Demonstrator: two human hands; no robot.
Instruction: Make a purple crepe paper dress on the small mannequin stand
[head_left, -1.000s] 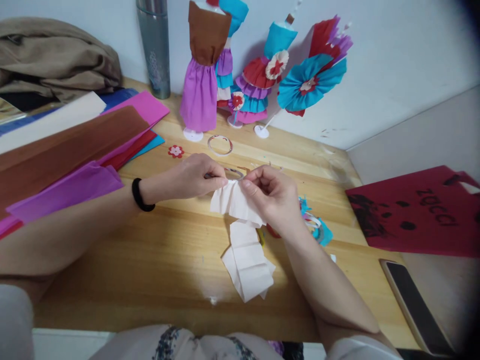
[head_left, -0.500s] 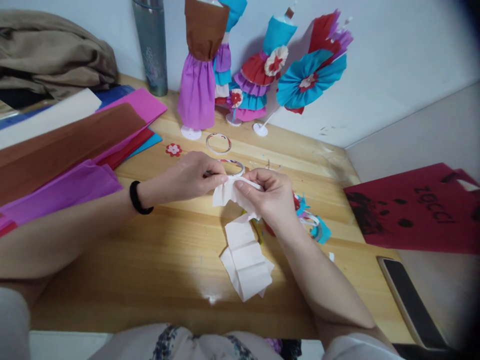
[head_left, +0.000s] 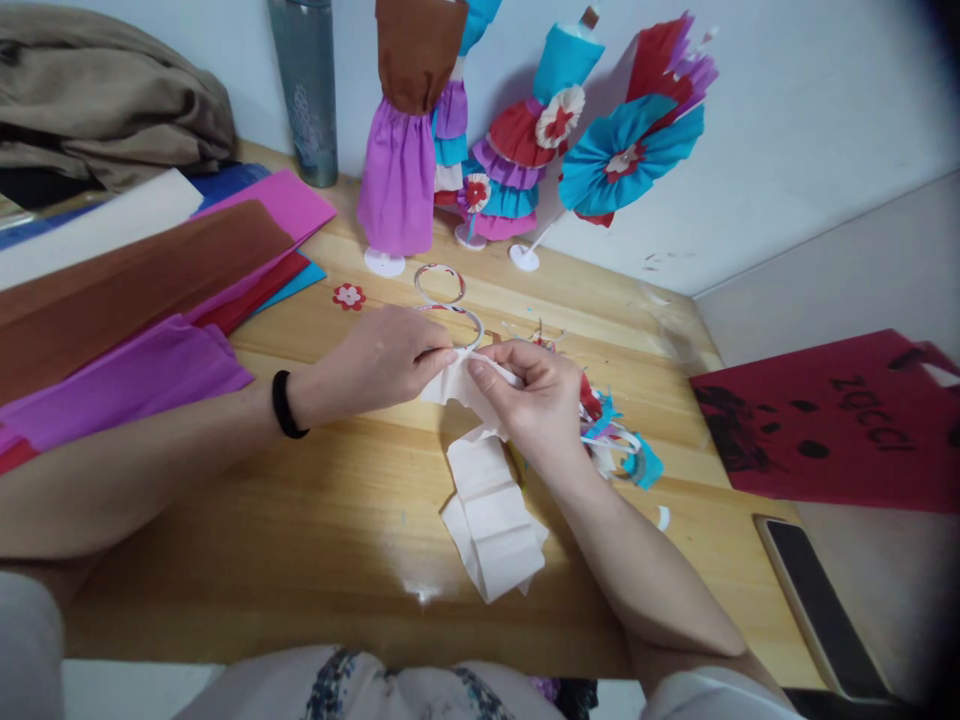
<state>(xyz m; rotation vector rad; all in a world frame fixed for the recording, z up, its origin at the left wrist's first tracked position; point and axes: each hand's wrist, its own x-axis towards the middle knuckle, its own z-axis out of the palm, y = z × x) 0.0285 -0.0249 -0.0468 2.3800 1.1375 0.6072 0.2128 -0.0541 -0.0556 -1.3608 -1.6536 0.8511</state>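
Between both hands stretches a strip of white crepe paper (head_left: pixel 454 383), its upper edge bunched into small folds. My left hand (head_left: pixel 401 352) pinches the strip's left part between thumb and fingers. Thumb and index finger of my right hand (head_left: pixel 536 390) grip it close by on the right. The rest of the strip hangs down and lies folded on the table as a loose pile (head_left: pixel 499 535). Right behind the fingers stands a thin tape ring (head_left: pixel 478 325), partly hidden by my left hand. Another thin ring (head_left: pixel 440 285) with red marks lies just beyond it.
Paper-dress figures (head_left: pixel 397 175) and a blue paper fan flower (head_left: pixel 592 165) stand along the wall beside a bottle (head_left: pixel 311 110). Coloured paper sheets (head_left: pixel 142 260) lie left, near a red-white flower (head_left: pixel 349 296). Paper scraps (head_left: pixel 641 462), a phone (head_left: pixel 825 610) and a red bag (head_left: pixel 832 420) are right.
My left hand has turned slightly over the strip and covers more of its left end. The tape ring behind the fingers has shifted and tilted. My right hand keeps its pinch.
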